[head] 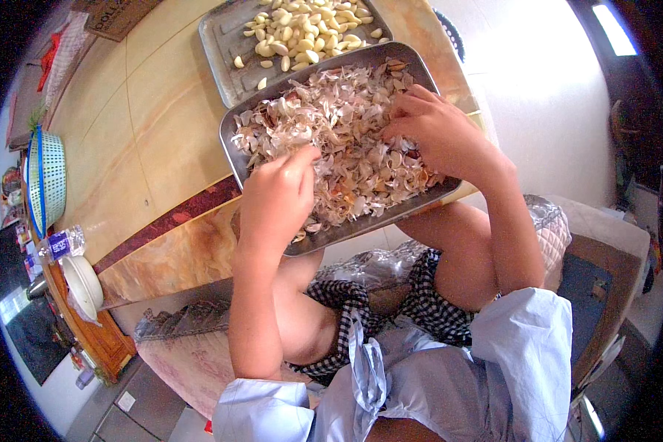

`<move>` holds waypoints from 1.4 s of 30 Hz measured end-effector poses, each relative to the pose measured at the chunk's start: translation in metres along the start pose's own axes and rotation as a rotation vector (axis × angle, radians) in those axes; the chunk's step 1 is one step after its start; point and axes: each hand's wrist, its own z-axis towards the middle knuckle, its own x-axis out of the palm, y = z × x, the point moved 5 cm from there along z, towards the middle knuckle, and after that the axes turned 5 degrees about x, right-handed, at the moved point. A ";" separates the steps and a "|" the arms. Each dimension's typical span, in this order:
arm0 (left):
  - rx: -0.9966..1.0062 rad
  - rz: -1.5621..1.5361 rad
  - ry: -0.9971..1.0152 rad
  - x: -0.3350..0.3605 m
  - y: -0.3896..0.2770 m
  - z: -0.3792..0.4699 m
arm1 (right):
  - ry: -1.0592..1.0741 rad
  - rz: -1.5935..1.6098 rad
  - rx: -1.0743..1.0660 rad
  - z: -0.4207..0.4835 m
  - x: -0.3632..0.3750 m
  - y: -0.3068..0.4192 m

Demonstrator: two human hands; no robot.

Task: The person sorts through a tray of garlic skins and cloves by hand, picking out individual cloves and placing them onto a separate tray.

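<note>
A dark metal tray point(340, 241) full of papery garlic skins point(353, 149) lies before me, its near side reaching past the table edge above my lap. My left hand point(280, 193) is over the tray's left part, fingers bent together and fingertips at the skins. On the right, my right hand point(439, 130) has its fingers curled down into the heap. Whether either hand pinches anything is hidden. Behind, partly under this tray's far rim, a second metal tray point(226, 61) carries many peeled garlic cloves point(309, 27).
The stone-patterned table point(160, 127) extends left. Along its left side are a green plastic basket point(47, 177) with a blue rim, a plastic bottle point(66, 243) and white bowls point(83, 284). A cardboard box point(116, 16) is at the far left. Quilted seat covering point(188, 353) lies beneath me.
</note>
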 end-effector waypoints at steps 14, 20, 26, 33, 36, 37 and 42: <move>-0.112 0.146 0.160 0.012 -0.012 0.000 | 0.200 0.443 0.572 -0.019 0.017 0.031; -0.081 0.120 0.090 0.010 -0.019 -0.001 | -0.059 0.572 0.353 -0.016 -0.012 0.021; 0.232 0.326 0.397 0.041 -0.044 -0.007 | -0.177 0.354 0.441 -0.019 -0.023 0.001; 0.136 0.311 0.285 0.031 -0.035 -0.003 | -0.020 0.199 0.175 -0.014 0.001 0.007; 0.129 0.259 0.222 0.029 -0.034 -0.002 | 0.108 0.118 0.118 -0.010 0.015 0.014; 0.122 0.245 0.213 0.030 -0.033 -0.002 | 0.194 0.079 0.163 -0.008 0.019 0.015; 0.098 0.261 0.224 0.027 -0.029 -0.003 | -0.098 0.071 0.297 -0.006 -0.007 0.007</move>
